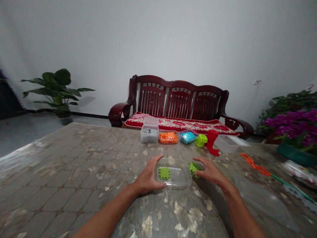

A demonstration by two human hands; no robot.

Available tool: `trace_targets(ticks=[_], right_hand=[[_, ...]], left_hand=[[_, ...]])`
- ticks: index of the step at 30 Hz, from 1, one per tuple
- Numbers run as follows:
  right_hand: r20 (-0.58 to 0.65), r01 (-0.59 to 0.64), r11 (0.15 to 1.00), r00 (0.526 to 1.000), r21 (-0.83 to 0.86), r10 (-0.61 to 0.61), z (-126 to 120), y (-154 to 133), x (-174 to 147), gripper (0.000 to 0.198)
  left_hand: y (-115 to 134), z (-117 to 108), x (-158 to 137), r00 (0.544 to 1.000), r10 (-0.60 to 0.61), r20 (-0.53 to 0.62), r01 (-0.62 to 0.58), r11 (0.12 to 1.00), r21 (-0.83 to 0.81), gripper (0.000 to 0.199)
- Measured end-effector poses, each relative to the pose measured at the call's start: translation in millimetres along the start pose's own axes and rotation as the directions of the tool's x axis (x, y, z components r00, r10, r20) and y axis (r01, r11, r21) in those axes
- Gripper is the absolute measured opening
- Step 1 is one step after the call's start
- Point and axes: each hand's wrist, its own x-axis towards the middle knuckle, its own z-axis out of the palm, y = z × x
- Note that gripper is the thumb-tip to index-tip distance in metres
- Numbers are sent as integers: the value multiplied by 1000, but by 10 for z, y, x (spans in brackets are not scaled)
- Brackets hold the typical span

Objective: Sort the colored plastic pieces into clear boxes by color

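Observation:
A clear plastic container [179, 183] sits on the table in front of me, with one flat green interlocking tile [164, 173] lying inside at its left. My left hand [150, 175] grips the container's left end, thumb along the near side and fingers along the far side. Just past the right end, my right hand [208, 170] has its thumb and fingers around some green interlocking tiles [193, 168]. These tiles stand tilted beside the container, partly hidden by the thumb.
Behind stand boxes of grey [149, 135], orange [168, 137] and blue tiles [188, 137], a lime-green piece [201, 140], a red construction [212, 142] and a clear box [226, 145]. Right are orange linked pieces [255, 165], a clear lid [267, 201] and a flower pot [296, 153].

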Motion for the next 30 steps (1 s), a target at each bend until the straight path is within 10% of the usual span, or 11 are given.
trace_targets(ticks=[9, 19, 30], right_hand=[[5, -7, 987, 1000, -162, 8, 88, -91, -60, 60], [-64, 56, 972, 997, 226, -42, 45, -484, -66, 67], [54, 180, 974, 981, 137, -189, 248, -815, -174, 64]], left_hand=[[2, -10, 1, 1000, 3, -15, -3, 1000, 23, 105], [19, -42, 13, 1000, -4, -14, 4, 1000, 5, 104], [7, -27, 9, 1000, 19, -24, -18, 1000, 17, 101]])
